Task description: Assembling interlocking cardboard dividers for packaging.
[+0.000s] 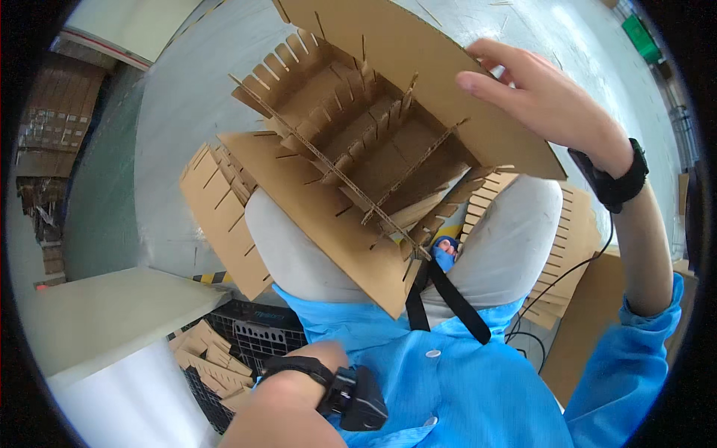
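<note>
A slotted cardboard divider grid (pixel 373 134) rests tilted over my lap, its strips crossing to form several cells. Along its far right side stands a wide cardboard panel (pixel 441 75). My right hand (pixel 534 93) grips this panel's upper edge, thumb on the near face and fingers curled over the far side. Another wide panel (pixel 321 224) borders the grid on the side close to me, leaning against my left thigh. My left hand (pixel 328 354) is low, in front of my blue shirt, blurred and mostly hidden behind the wrist; its fingers do not show.
Slotted cardboard strips (pixel 220 213) lie beyond my left knee, and more strips (pixel 571 239) beside my right. A black crate (pixel 258 336) with cardboard pieces stands at lower left beside a pale tabletop (pixel 119 313). A cable (pixel 579 265) runs from my right wrist. Stacked cardboard (pixel 60 112) is far left.
</note>
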`<act>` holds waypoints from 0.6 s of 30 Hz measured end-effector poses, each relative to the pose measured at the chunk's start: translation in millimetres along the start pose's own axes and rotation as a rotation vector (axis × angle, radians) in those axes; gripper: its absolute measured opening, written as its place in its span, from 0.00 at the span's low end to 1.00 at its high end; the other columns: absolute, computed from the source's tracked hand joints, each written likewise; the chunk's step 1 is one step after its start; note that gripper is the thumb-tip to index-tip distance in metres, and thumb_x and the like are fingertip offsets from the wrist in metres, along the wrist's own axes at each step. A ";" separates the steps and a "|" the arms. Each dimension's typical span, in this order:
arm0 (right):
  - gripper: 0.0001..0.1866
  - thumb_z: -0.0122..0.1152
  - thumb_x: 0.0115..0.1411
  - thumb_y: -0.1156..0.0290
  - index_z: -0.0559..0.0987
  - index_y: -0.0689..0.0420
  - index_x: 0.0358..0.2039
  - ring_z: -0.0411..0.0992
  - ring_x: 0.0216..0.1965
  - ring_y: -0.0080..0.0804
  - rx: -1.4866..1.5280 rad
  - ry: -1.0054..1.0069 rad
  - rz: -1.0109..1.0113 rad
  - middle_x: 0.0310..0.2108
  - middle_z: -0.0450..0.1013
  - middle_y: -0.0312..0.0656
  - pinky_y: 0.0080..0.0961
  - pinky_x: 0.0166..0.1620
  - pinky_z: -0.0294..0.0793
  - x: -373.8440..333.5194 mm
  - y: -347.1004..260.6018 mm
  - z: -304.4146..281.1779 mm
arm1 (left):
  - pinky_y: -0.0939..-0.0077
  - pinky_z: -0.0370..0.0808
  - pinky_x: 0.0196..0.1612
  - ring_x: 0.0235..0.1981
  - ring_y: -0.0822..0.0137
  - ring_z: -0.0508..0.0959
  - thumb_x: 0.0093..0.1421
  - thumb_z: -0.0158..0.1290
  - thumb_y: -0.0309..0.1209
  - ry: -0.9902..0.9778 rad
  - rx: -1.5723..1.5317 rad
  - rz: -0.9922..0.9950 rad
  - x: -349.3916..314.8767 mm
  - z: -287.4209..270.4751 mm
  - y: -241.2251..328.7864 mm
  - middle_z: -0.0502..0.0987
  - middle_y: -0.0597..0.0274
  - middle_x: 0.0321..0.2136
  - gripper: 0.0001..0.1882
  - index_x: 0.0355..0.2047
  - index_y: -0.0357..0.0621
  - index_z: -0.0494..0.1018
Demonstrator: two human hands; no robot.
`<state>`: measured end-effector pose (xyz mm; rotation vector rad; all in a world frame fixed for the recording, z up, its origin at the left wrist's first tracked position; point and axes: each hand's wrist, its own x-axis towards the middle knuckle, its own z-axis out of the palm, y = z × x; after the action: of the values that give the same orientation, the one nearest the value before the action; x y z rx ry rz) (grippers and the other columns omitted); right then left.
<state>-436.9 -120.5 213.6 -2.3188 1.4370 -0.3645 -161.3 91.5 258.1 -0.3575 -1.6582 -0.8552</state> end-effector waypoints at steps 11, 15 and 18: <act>0.28 0.52 0.62 0.63 0.65 0.64 0.60 0.73 0.48 0.64 0.097 -0.042 -0.038 0.44 0.74 0.68 0.46 0.52 0.71 128.4 -55.1 13.8 | 0.63 0.63 0.52 0.09 0.76 0.56 0.75 0.35 0.40 1.291 -0.490 -0.437 -45.0 -69.4 -105.3 0.53 0.71 0.11 0.22 0.22 0.50 0.59; 0.18 0.48 0.60 0.70 0.76 0.71 0.44 0.75 0.43 0.63 0.099 0.017 -0.094 0.36 0.76 0.67 0.49 0.48 0.73 152.7 -46.6 15.6 | 0.71 0.71 0.37 0.11 0.75 0.58 0.75 0.35 0.41 1.429 -0.337 -0.583 -36.8 -88.9 -120.9 0.54 0.72 0.11 0.22 0.23 0.50 0.63; 0.18 0.47 0.60 0.71 0.76 0.71 0.44 0.76 0.42 0.61 0.154 0.070 -0.067 0.36 0.76 0.66 0.46 0.46 0.74 152.1 -37.1 9.5 | 0.78 0.65 0.25 0.14 0.77 0.59 0.74 0.38 0.42 1.279 -0.162 -0.770 -33.9 -121.9 -131.7 0.57 0.73 0.15 0.18 0.27 0.50 0.65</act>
<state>-336.3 -240.3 224.4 -2.2536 1.3163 -0.5604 -149.7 -76.7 188.0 0.6833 -0.4625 -1.3652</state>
